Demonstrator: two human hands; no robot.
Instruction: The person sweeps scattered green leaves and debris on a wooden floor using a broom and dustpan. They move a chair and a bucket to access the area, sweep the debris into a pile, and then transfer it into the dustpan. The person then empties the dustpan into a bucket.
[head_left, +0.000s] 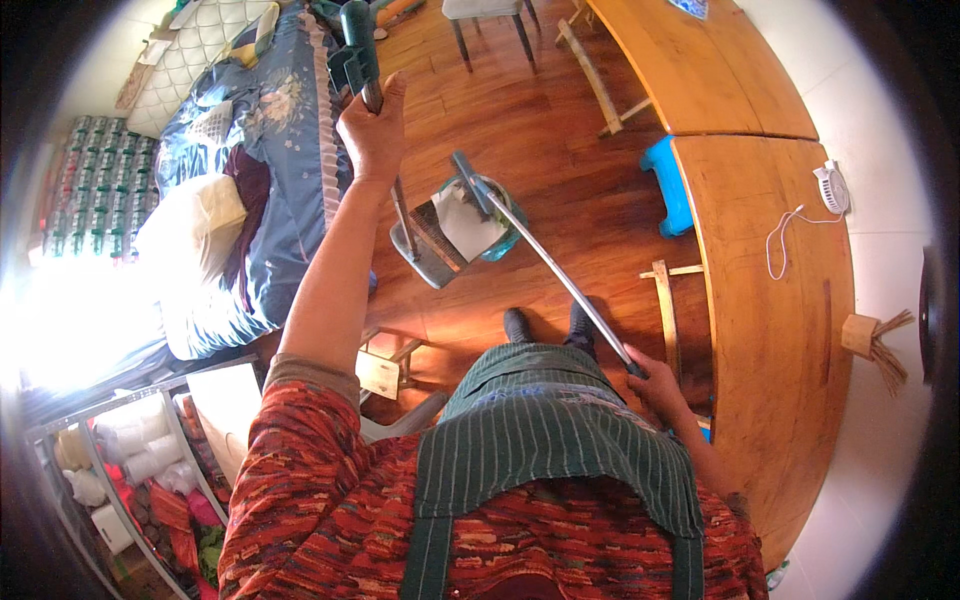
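My left hand (375, 135) is raised and wrapped around the upright handle of a long-handled dustpan (421, 264), just below its dark green grip. The pan is tilted, its toothed comb edge beside a white flat piece (469, 223). Partly hidden behind them stands a small bin with a teal liner bag (501, 249). In my right hand (660, 384), low at my side, is the end of a silver broom pole (559, 277). The narrow grey broom head (466, 172) reaches over the bin and white piece; whether it touches them I cannot tell.
On the left is a bed with blue covers (285, 150); shelves (142, 465) stand behind it. A wooden table (772, 337) with a small white fan (831, 187) runs along the right. A blue stool (667, 187), wooden trestle legs (664, 322) and a chair (484, 9) stand around the floor.
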